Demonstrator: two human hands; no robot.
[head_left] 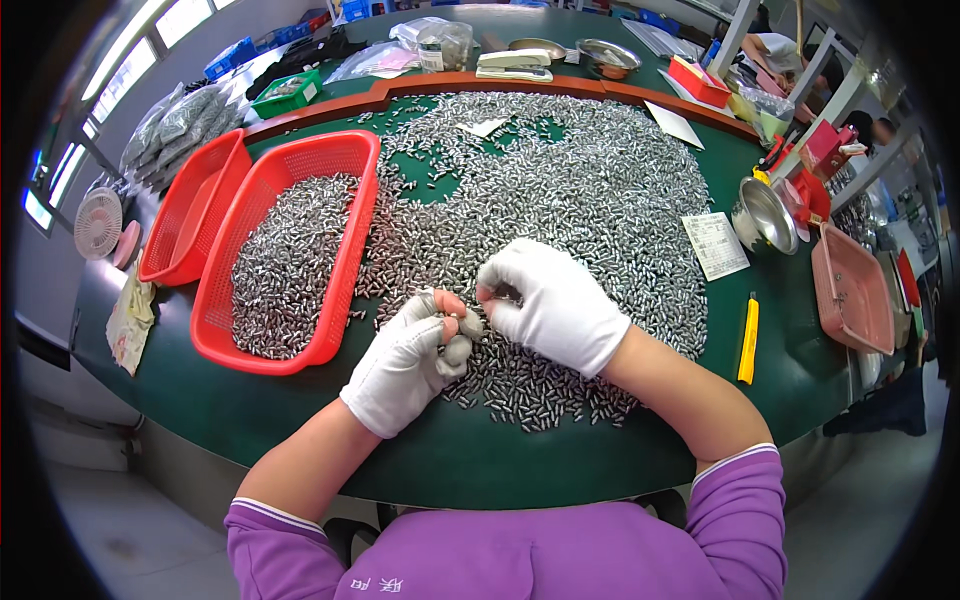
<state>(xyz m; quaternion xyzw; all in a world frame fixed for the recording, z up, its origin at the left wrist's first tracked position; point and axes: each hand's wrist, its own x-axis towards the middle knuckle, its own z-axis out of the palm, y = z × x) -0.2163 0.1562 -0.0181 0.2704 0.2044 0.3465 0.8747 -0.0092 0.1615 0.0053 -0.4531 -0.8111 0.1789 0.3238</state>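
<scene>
The small metal pins (560,190) lie heaped across the green desk (300,420), far too many to count, their long axes pointing every way; the pile spreads far and right of both hands. The left hand (405,365) and right hand (550,305), both white-gloved, meet at the near edge, each pinching pins; two red baskets (345,260) sit left, the nearer holding pins.

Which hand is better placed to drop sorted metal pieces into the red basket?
Probably left. The left hand lies nearest the red basket holding small metal pieces; the right hand is farther away over the pile.
</scene>
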